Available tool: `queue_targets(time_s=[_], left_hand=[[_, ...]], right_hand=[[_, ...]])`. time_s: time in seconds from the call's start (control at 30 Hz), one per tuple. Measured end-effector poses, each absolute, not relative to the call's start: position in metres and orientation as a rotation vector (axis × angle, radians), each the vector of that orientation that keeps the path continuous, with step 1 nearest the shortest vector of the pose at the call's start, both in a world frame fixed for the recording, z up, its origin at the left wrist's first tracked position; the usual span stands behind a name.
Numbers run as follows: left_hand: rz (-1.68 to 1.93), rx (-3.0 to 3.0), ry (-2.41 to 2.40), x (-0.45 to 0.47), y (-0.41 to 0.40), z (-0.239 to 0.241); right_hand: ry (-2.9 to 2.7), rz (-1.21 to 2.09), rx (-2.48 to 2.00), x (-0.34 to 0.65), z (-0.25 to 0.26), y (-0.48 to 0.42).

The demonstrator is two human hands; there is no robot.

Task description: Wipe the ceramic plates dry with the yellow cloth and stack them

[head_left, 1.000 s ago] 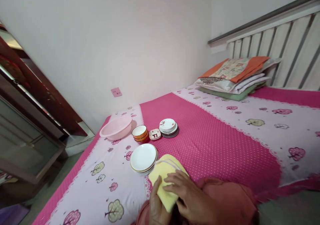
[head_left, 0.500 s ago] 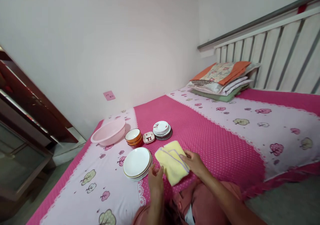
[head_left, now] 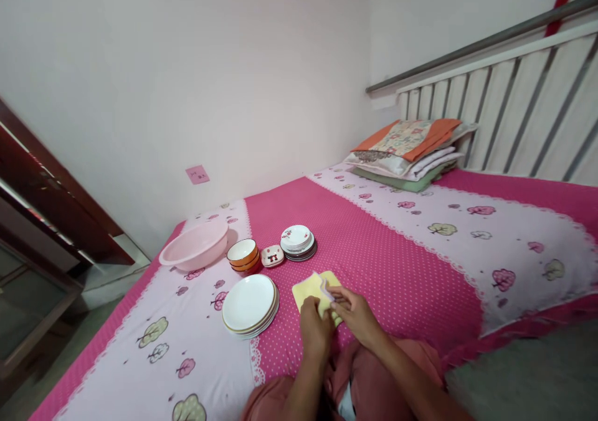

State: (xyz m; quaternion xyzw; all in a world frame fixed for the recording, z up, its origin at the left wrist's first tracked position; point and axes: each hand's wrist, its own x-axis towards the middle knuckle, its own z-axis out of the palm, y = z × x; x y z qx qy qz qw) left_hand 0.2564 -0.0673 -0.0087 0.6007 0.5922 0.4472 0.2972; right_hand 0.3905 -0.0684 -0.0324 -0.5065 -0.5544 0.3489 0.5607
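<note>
A folded yellow cloth with a pale purple edge lies on the pink bedspread in front of me. My left hand rests on its near left part, fingers curled onto the fabric. At the cloth's right side my right hand pinches a lifted, purple-edged flap. Left of the cloth is a stack of large white plates. Beyond it stand stacked orange bowls, small square dishes with a red and black print, and a pile of small plates with a flower pattern on top.
A pink basin sits at the far left of the bed, near the wall. Folded bedding is piled by the white headboard. The bedspread has pink dotted and white tree-print bands.
My left hand has moved right from beside the plates onto the cloth. My right hand has lifted part of the cloth's edge. The view has shifted slightly.
</note>
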Motion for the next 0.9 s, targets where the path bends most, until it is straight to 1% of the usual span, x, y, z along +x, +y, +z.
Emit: queue_targets(time_s=[0.1,0.17,0.27,0.33,0.47,0.67,0.73,0.9], left_hand=[[1.394,1.369,1.596,0.221,-0.072,-0.017],[1.518,1.207,1.616,0.191,-0.083,-0.025],[1.614,1.013,1.652,0.155,-0.1,-0.041],[1.64,0.934,1.664,0.142,-0.107,-0.051],[1.601,0.92,1.629,0.14,-0.111,-0.063],[1.498,1.123,1.658,0.16,-0.115,-0.059],[1.486,1.175,1.726,0.164,-0.114,-0.057],[1.371,1.27,1.868,0.161,-0.098,-0.053]], right_hand=[[-1.329,0.757,-1.214,0.397,-0.028,-0.067],[-1.307,0.681,-1.293,0.404,-0.035,-0.064],[-1.256,0.607,-1.433,0.414,-0.051,-0.059],[-1.247,0.624,-1.484,0.418,-0.062,-0.056],[-1.275,0.632,-1.489,0.432,-0.07,-0.052],[-1.306,0.353,-1.58,0.461,-0.058,-0.061],[-1.398,0.305,-1.552,0.452,-0.054,-0.065],[-1.642,0.349,-1.471,0.401,-0.056,-0.074]])
